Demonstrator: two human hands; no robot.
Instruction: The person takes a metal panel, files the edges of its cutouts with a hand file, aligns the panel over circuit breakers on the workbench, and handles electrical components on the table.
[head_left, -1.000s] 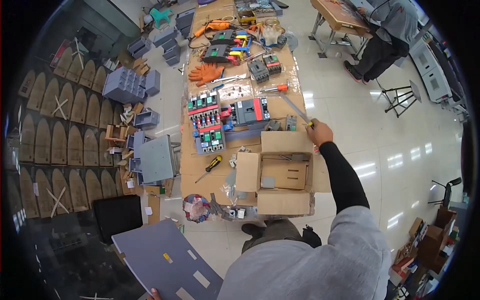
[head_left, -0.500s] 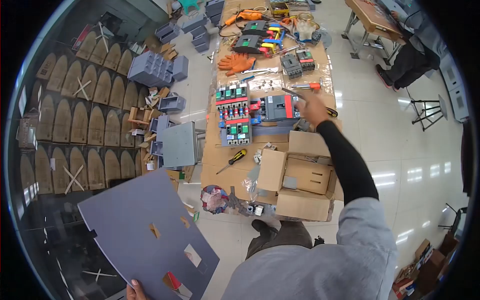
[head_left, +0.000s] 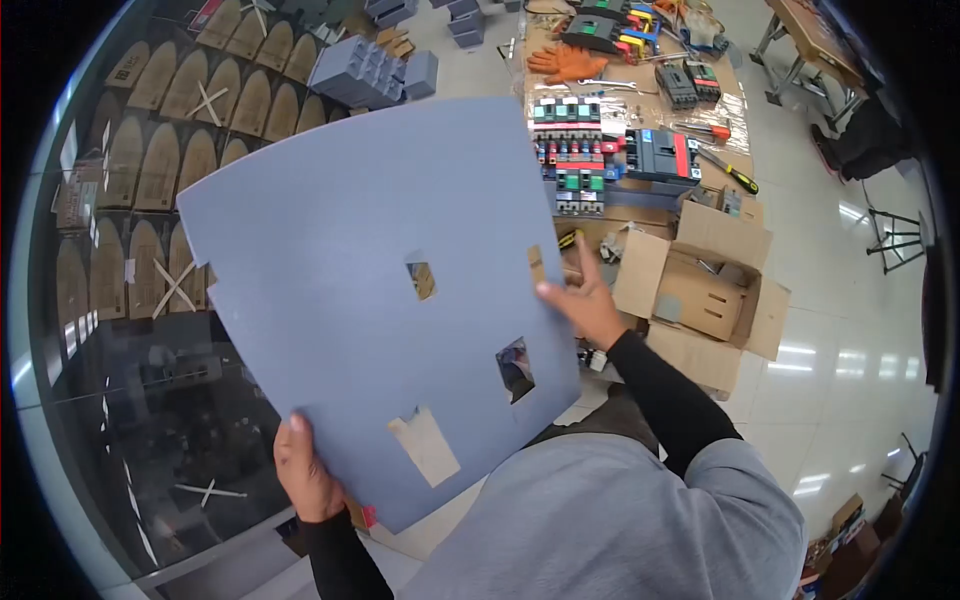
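Observation:
A grey sheet panel (head_left: 330,230) with several rectangular cut-outs is held up in front of me, tilted. My left hand (head_left: 305,470) grips its lower left edge, thumb on the near face. At the right edge, my right hand (head_left: 592,305) has its thumb over the near face and its index finger stretched upward; the remaining fingers are partly hidden. Behind the panel, on the workbench, a block of small breakers (head_left: 568,160) sits beside a larger grey breaker (head_left: 660,157). A yellow-and-black screwdriver (head_left: 738,178) lies right of them.
An open cardboard box (head_left: 690,335) stands at the bench's near end. Orange gloves (head_left: 566,64), a wrench (head_left: 608,84) and more breakers (head_left: 676,86) lie farther back. Grey bins (head_left: 358,78) are on the floor at left, beside a glass wall (head_left: 150,380). Another person (head_left: 875,140) is at right.
The panel has risen and moved right, now covering part of the bench. My right hand has left the screwdriver beside the large breaker and come to the panel's right edge. My view has shifted left.

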